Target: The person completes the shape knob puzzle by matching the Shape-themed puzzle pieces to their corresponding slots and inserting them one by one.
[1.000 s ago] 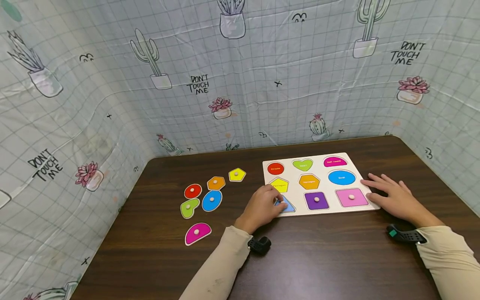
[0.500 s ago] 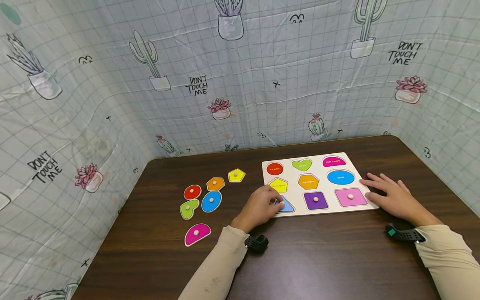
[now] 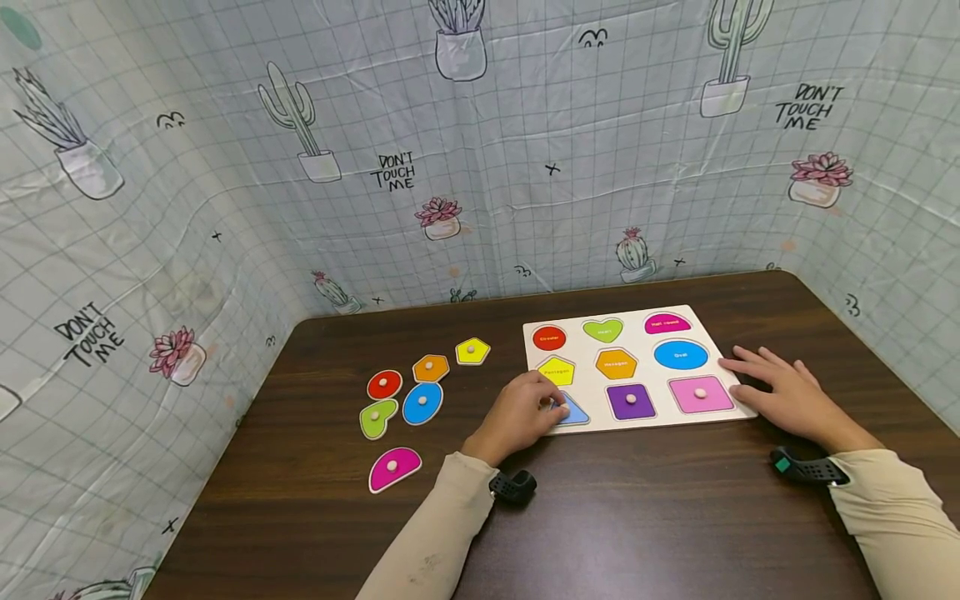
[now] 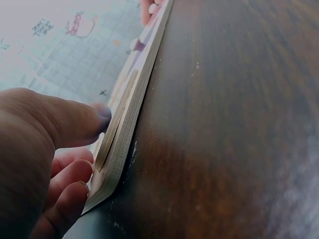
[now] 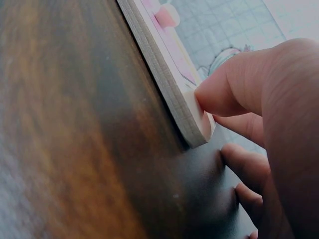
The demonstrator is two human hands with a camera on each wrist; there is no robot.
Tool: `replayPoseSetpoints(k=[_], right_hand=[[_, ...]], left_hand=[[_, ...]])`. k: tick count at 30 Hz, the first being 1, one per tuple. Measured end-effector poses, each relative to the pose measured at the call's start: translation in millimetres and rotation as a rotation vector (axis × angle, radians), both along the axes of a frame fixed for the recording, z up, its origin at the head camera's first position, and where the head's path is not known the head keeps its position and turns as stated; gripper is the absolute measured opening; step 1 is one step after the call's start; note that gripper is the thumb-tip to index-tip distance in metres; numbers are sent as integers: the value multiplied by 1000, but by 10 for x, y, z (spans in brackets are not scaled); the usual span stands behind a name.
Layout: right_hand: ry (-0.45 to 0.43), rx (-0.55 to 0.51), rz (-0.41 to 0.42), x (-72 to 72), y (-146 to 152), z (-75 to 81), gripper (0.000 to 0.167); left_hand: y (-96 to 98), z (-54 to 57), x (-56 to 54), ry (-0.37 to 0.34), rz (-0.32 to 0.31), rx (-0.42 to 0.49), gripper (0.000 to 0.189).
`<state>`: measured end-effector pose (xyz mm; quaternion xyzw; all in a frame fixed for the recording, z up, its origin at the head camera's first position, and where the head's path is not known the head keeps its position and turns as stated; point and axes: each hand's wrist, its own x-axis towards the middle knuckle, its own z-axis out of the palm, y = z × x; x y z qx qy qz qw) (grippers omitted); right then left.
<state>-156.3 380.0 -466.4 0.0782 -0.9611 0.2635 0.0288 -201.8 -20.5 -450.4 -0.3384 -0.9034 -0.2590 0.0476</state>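
Note:
A white shape puzzle board [image 3: 581, 354] lies on the table. My left hand [image 3: 517, 412] pinches the knob of a light blue triangle piece [image 3: 576, 413] at the board's near left corner. From the left wrist, the piece's edge [image 4: 119, 119] shows slightly proud of the board's surface, beneath the thumb. Beside it a purple square piece [image 3: 641, 407] and a pink rectangle piece [image 3: 717, 400] sit in their slots, knobs up. My right hand [image 3: 791, 396] rests with spread fingers at the board's right edge; the right wrist view shows its thumb [image 5: 214, 94] pressing on the corner.
Loose knobbed pieces lie left of the board: a yellow pentagon [image 3: 478, 354], orange hexagon [image 3: 441, 364], red circle [image 3: 378, 390], blue oval [image 3: 418, 412], green heart [image 3: 384, 408] and magenta half round [image 3: 405, 460]. A patterned cloth [image 3: 510, 208] hangs behind the brown table [image 3: 637, 508].
My left hand has shifted very slightly left at the triangle piece, its fingers still on the knob. My right hand keeps its place on the board's edge; the head view has tilted a little.

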Motion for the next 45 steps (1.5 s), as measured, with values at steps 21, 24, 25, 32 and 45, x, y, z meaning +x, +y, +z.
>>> replayPoseSetpoints(k=[21,24,25,32,45], right_hand=[[8,-3,-3,0,2,-7,50],[4,-4,-4,0,1,-13,51],[5,-3,-5,0,1,-14,51],[-1,9,-7,1,2,-13,51],[-1,-4,-3,12,-1,1,51]], left_hand=[[6,-31,-1,9,17,-16,12],[3,-34,-4,10,12,-14,12],[0,-33,-5,7,7,-9,12],[-39,-34,-44,-74,-29,89,12],[-243,57,-78,-185,-4,299,13]])
